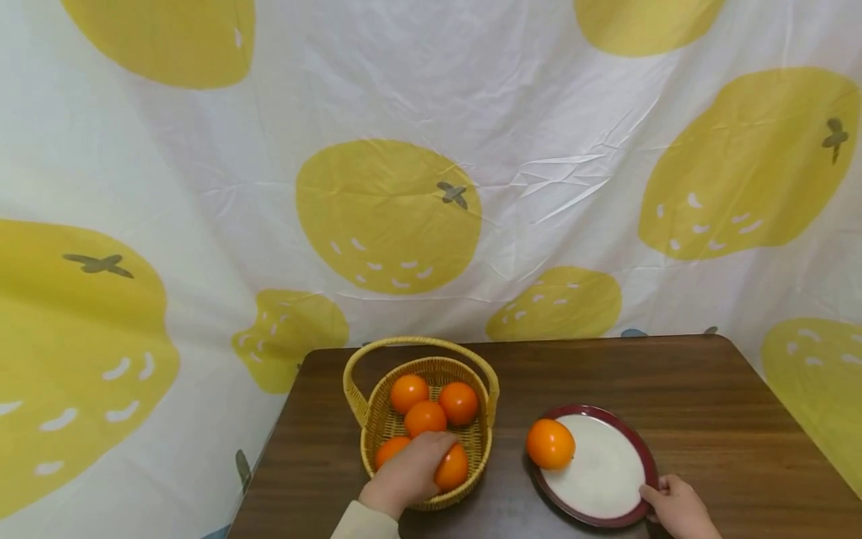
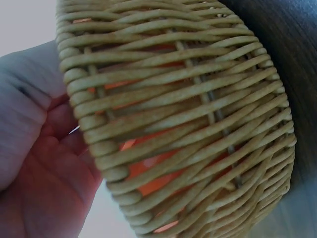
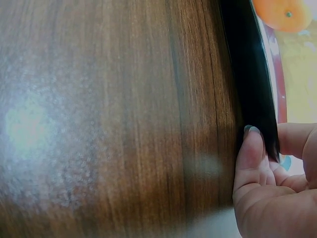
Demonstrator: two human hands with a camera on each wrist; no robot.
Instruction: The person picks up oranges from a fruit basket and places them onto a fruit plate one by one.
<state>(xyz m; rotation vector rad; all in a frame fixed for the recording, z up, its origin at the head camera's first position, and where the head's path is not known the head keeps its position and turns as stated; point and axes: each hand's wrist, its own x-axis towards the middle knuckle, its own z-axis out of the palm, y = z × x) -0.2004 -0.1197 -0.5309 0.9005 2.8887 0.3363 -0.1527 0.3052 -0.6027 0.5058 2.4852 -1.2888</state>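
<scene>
A round wicker basket (image 1: 485, 449) with a tall handle holds several oranges (image 1: 426, 418). My left hand (image 1: 414, 468) reaches over its near rim, fingers curled over an orange (image 1: 453, 470) at the front right. In the left wrist view, the woven wall (image 2: 198, 99) hides most of that grasp. To the right is a white plate (image 1: 599, 464) with a dark red rim, bearing a single orange (image 1: 550, 444) at its left edge. My right hand (image 1: 680, 505) pinches the plate's right rim between thumb and fingers. The right wrist view shows the plate's dark underside (image 3: 250, 74) edge-on.
Basket and plate are on a dark brown wooden table (image 1: 727, 419), a gap of bare wood between them. Behind it hangs a white cloth (image 1: 539, 112) printed with large yellow lemons, reaching down to the table's back edge.
</scene>
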